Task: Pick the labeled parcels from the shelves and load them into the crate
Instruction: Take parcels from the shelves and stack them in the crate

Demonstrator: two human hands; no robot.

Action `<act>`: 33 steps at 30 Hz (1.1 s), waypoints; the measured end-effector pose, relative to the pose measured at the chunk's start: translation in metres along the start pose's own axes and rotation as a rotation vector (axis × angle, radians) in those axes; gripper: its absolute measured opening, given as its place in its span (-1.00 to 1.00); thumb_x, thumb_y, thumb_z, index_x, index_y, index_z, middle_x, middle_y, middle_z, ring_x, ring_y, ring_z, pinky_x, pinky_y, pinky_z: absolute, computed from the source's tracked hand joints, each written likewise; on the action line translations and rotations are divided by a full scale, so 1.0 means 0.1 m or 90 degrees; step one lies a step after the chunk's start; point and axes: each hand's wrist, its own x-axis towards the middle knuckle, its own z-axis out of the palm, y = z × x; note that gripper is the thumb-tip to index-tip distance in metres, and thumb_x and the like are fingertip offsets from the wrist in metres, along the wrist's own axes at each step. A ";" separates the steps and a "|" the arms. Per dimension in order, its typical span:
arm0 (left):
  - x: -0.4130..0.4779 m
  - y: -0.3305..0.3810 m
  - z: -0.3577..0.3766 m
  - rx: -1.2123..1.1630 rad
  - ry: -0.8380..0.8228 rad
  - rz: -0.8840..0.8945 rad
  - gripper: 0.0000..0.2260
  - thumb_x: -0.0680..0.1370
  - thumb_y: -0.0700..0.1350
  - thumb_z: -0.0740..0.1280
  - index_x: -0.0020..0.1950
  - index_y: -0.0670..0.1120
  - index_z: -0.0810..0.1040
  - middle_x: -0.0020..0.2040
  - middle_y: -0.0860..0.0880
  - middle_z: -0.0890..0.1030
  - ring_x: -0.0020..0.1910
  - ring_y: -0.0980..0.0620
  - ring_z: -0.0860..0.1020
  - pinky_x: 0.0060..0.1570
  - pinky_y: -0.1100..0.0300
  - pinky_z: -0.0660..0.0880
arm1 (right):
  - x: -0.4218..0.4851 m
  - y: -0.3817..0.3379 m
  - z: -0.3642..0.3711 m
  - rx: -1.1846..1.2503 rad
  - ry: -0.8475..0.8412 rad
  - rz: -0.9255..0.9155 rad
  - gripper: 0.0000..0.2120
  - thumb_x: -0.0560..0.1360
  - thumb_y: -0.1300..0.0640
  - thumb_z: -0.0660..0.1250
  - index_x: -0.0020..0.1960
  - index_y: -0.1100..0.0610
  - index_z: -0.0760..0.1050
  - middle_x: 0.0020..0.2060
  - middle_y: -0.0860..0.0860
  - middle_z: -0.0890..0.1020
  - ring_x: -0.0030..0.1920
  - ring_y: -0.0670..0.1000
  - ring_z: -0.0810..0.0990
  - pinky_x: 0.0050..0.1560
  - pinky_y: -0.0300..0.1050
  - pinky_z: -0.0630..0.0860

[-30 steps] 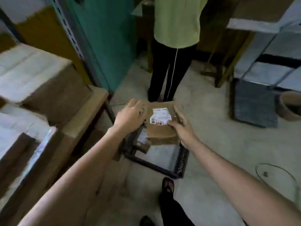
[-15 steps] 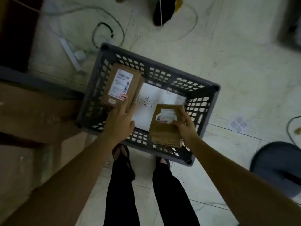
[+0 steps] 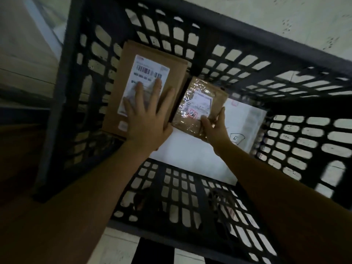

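I look straight down into a dark latticed plastic crate [image 3: 238,48]. A large brown box [image 3: 131,60] with a white barcode label stands against its left wall. My left hand [image 3: 147,115] lies flat on that box, fingers spread over the label. My right hand [image 3: 216,126] grips the near corner of a smaller brown taped parcel [image 3: 200,103] with a white label, set down inside the crate right beside the large box. Under both lies a flat white parcel [image 3: 190,153] with black writing.
The crate stands on a pale tiled floor [image 3: 285,14]. A brown cardboard surface [image 3: 17,153] borders the crate on the left. My feet show through the near wall's holes.
The view has dropped close over the crate. My right hand has lowered the small parcel from above the rim down beside the large box; my left hand has slid onto the large box's label.
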 end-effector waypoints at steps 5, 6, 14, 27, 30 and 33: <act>0.02 0.02 0.05 -0.006 0.022 -0.024 -0.26 0.49 0.19 0.16 0.46 0.08 -0.28 0.54 -0.13 -0.10 0.47 -0.35 -0.08 0.31 -0.40 0.00 | 0.06 -0.06 -0.03 0.003 -0.057 -0.050 -0.43 0.58 0.14 0.17 0.49 0.05 -0.03 0.34 0.11 0.39 0.28 0.13 0.46 0.18 0.14 0.50; 0.03 0.02 0.07 -0.003 0.029 -0.025 -0.27 0.49 0.19 0.14 0.47 0.06 -0.26 0.54 -0.13 -0.09 0.47 -0.36 -0.07 0.31 -0.41 -0.01 | 0.09 -0.07 -0.03 -0.022 -0.061 -0.054 -0.42 0.58 0.13 0.17 0.49 0.07 -0.05 0.34 0.12 0.39 0.28 0.13 0.45 0.20 0.11 0.50; -0.07 0.09 -0.45 -0.002 -0.012 -0.034 -0.26 0.51 0.18 0.22 0.52 -0.01 -0.13 0.54 -0.16 -0.10 0.49 -0.26 -0.09 0.33 -0.39 -0.11 | -0.54 -0.48 -0.09 -0.477 0.051 -0.099 -0.34 0.57 -0.06 0.15 0.52 -0.02 -0.16 0.52 0.12 -0.07 0.46 0.23 0.11 0.39 0.22 0.22; -2.57 0.91 -4.05 -0.181 0.212 -0.060 -0.68 0.57 -0.10 0.13 0.28 -0.18 0.44 0.21 -0.22 0.52 0.19 -0.21 0.46 0.19 -0.07 0.37 | -4.43 -2.25 -1.54 -0.775 -0.146 -0.703 -0.55 0.58 0.00 0.10 0.43 0.11 0.26 0.43 0.07 0.30 0.40 0.09 0.29 0.35 -0.02 0.14; -3.09 1.01 -5.00 -0.111 0.323 -0.091 -0.64 0.59 -0.04 0.03 0.25 -0.16 0.47 0.18 -0.21 0.55 0.10 -0.21 0.51 0.09 -0.04 0.38 | -5.22 -2.87 -1.66 -0.727 -0.114 -0.861 -0.60 0.52 0.04 0.17 0.27 0.21 0.47 0.27 0.15 0.50 0.23 0.18 0.48 0.22 0.04 0.34; -3.61 1.02 -5.86 -0.046 0.427 -0.130 -0.61 0.60 -0.02 -0.02 0.22 -0.15 0.48 0.16 -0.16 0.55 0.12 -0.18 0.50 0.07 -0.03 0.36 | -5.93 -3.47 -1.69 -0.652 -0.072 -1.013 -0.65 0.50 0.06 0.24 0.20 0.22 0.53 0.11 0.18 0.61 0.07 0.21 0.59 0.03 0.08 0.48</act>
